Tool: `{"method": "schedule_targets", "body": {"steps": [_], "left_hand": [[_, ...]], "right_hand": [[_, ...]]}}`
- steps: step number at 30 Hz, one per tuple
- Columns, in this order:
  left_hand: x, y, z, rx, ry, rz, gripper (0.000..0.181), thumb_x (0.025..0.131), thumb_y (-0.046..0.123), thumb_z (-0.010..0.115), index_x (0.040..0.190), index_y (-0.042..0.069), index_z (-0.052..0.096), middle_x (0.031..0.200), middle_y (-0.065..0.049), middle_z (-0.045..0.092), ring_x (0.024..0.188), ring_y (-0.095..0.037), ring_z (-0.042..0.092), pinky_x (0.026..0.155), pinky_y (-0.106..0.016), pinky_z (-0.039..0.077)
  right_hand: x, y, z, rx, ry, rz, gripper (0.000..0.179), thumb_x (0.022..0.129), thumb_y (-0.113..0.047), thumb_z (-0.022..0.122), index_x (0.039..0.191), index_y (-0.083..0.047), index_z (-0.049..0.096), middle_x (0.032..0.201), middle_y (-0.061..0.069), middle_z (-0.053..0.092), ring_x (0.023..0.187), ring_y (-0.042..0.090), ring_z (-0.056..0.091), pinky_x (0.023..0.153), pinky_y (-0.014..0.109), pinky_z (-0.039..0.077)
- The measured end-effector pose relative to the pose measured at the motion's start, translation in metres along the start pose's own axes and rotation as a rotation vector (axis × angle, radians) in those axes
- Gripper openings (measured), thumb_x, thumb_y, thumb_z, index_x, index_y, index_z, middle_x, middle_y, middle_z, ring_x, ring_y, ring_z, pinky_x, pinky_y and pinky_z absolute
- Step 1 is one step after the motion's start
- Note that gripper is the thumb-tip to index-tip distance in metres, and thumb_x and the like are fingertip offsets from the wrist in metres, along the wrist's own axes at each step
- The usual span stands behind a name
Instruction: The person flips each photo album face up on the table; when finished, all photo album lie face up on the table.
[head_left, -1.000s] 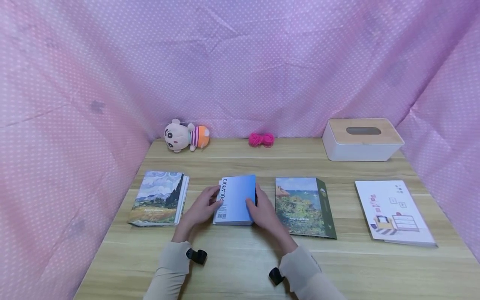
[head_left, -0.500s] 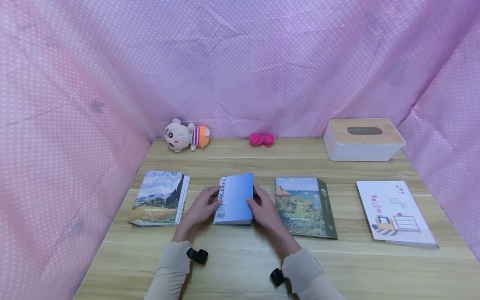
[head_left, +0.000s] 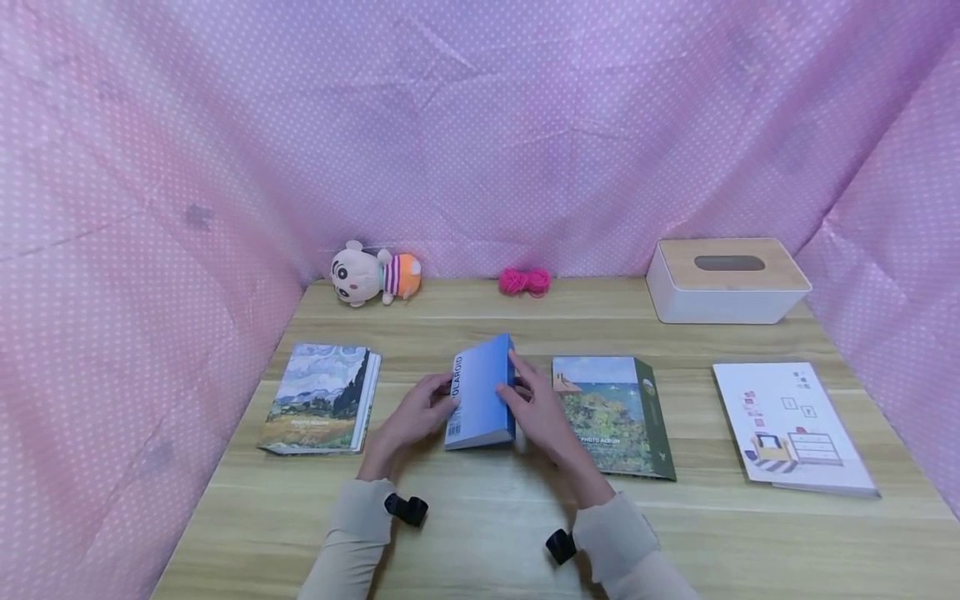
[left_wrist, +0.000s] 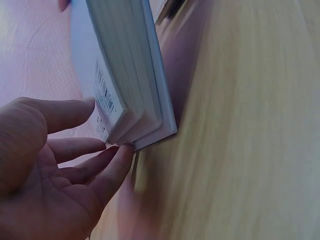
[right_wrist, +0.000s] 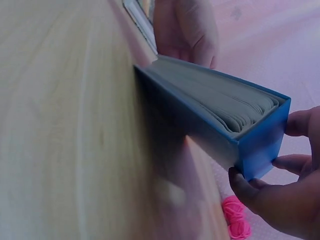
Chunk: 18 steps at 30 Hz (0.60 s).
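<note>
A blue photo album lettered POLAROID is held tilted between both hands, its right side raised off the wooden table. My left hand holds the lower left edge; the left wrist view shows its thumb on the cover by the barcode and its fingertips at the open page edges. My right hand grips the raised side, and in the right wrist view its thumb and fingers close on the blue spine. To the right lies a green-spined photo album, partly behind my right forearm.
A landscape-painted photo album lies left, a white illustrated album far right. Along the back of the table are a plush toy, pink yarn and a tissue box. Pink dotted cloth hangs behind.
The blue album has gone from lying nearly flat to tilted, its right side rising and the whole shifting slightly right. Both hands have moved a little right with it.
</note>
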<state>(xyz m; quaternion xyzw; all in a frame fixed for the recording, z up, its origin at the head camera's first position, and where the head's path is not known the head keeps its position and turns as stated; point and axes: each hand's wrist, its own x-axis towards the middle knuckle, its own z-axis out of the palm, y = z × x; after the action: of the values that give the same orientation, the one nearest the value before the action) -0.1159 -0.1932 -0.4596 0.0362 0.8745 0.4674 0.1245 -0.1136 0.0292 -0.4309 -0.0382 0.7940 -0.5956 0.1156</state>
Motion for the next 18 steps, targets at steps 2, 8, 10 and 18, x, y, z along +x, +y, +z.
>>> {"method": "schedule_targets", "body": {"steps": [2,8,10,18], "left_hand": [[0.001,0.002,0.002,-0.018,-0.004,-0.011,0.052,0.096,0.024,0.057,0.144,0.012,0.041,0.139,-0.009,0.048,0.126,-0.025,0.048,0.108,-0.045,0.038],[0.005,0.007,0.01,-0.042,-0.027,0.016,0.049,0.097,0.025,0.055,0.144,0.015,0.042,0.14,-0.009,0.048,0.123,-0.024,0.051,0.106,-0.045,0.041],[0.006,0.009,0.011,-0.038,-0.034,0.037,0.048,0.098,0.025,0.055,0.144,0.017,0.043,0.14,-0.008,0.048,0.122,-0.023,0.052,0.105,-0.045,0.042],[0.004,0.016,0.011,-0.061,-0.029,0.06,0.046,0.099,0.026,0.052,0.144,0.023,0.043,0.145,-0.006,0.043,0.13,-0.025,0.048,0.106,-0.046,0.041]], "right_hand": [[0.0,-0.002,-0.001,0.0,0.001,-0.015,0.056,0.096,-0.034,0.057,0.147,-0.035,0.035,0.152,0.005,0.032,0.135,0.034,0.041,0.104,0.049,0.042],[-0.003,-0.012,-0.006,0.03,0.004,-0.058,0.054,0.095,-0.036,0.059,0.145,-0.031,0.041,0.151,0.0,0.03,0.137,0.034,0.037,0.105,0.052,0.04],[-0.004,-0.016,-0.007,0.032,0.005,-0.06,0.054,0.094,-0.038,0.059,0.144,-0.032,0.041,0.152,-0.001,0.029,0.136,0.036,0.037,0.104,0.055,0.04],[-0.006,-0.022,-0.004,0.073,0.013,-0.056,0.06,0.092,-0.037,0.063,0.146,-0.03,0.039,0.149,-0.002,0.032,0.135,0.027,0.04,0.109,0.05,0.037]]}}
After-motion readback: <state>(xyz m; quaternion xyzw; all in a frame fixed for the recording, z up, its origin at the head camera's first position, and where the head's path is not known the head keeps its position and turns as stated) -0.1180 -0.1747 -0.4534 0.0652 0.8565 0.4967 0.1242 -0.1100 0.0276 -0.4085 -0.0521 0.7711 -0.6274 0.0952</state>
